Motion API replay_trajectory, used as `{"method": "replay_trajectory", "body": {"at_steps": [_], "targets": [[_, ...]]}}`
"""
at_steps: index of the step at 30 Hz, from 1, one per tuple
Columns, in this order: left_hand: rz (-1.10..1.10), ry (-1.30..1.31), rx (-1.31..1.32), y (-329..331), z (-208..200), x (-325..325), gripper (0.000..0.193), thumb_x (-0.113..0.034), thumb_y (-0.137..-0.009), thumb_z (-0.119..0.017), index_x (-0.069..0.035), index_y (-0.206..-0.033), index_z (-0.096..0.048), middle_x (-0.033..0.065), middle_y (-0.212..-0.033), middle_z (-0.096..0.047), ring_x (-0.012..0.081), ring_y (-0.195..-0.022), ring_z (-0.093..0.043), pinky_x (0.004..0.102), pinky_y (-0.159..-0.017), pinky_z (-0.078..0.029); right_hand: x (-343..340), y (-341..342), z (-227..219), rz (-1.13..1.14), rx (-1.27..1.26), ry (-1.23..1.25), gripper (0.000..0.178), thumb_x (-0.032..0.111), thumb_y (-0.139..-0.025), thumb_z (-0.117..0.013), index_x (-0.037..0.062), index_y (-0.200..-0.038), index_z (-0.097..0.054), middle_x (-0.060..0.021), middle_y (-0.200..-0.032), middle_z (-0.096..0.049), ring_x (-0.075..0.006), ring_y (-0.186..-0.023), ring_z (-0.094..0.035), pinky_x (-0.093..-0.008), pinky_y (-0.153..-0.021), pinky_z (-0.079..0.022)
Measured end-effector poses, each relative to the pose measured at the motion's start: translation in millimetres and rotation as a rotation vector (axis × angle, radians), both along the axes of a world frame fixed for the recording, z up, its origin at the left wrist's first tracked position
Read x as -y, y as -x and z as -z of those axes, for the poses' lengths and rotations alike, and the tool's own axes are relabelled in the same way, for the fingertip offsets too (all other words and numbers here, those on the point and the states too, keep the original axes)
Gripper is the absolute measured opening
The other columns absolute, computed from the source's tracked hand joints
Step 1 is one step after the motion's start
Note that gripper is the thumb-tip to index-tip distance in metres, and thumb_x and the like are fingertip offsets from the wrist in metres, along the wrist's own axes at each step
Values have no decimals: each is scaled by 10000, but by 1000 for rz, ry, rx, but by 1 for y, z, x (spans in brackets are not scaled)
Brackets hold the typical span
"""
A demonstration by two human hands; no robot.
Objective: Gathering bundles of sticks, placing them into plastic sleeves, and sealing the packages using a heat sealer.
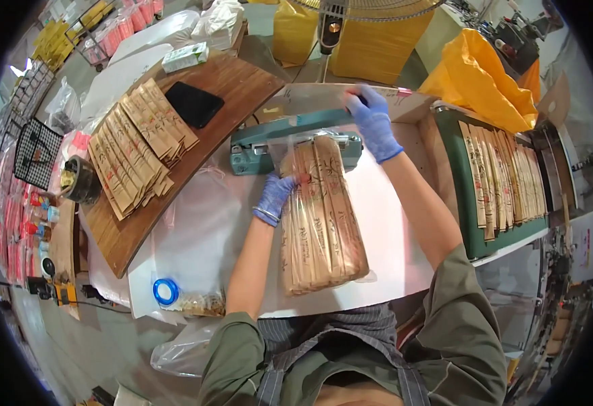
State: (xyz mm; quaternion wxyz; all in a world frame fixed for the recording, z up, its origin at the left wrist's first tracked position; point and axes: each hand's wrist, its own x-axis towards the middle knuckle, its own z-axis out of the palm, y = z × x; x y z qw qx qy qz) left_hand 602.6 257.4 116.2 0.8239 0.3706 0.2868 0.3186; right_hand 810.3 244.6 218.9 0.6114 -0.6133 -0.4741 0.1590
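Note:
A clear plastic bag filled with long brown paper packets (320, 230) lies on the white work surface, its mouth end in the jaws of a teal bag sealer (245, 159). My left hand (274, 196), in a blue glove, is closed on the bag's left side near the mouth. My right hand (375, 125), gloved the same way, has its fingers closed around the right end of the sealer's lever arm (296, 124). That arm stands raised above the sealer's base. Some of the right fingertips are blurred.
To the left, a brown wooden board (242, 78) bears fanned brown packets (130, 159) and a black phone (193, 103). More packets (503, 179) lie on a green panel (459, 203) at right. A blue tape roll (166, 291) sits at the near-left edge. A fan (330, 30) stands beyond.

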Motion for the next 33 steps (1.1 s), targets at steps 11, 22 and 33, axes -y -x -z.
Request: {"method": "replay_trajectory", "body": {"at_steps": [11, 22, 33], "targets": [[-223, -233, -304, 74, 58, 95, 448, -246, -714, -735, 27, -1003, -529, 56, -903, -592, 113, -794, -526, 265, -694, -454, 2, -4, 88, 14, -450, -38, 90, 108, -798, -625, 44, -859, -641, -22, -730, -609, -90, -647, -545, -223, -627, -449], [-209, -504, -1032, 194, 27, 136, 155, -97, -785, -618, -52, -931, -591, 40, -883, -598, 107, -741, -554, 264, -643, -453, 30, 34, 100, 81, -300, -164, 525, 183, -748, -700, 17, -1193, -474, -88, -1114, -538, -161, -919, -542, -261, -804, -444], [-378, -895, -967, 213, 32, 50, 140, -152, -779, -547, -23, -726, -549, 176, -647, -554, 345, -595, -536, 374, -565, -438, 104, 256, 92, -258, 501, 55, 256, 201, -710, -670, 22, -852, -555, -191, -1115, -461, -366, -1083, -408, -421, -905, -348]]}}
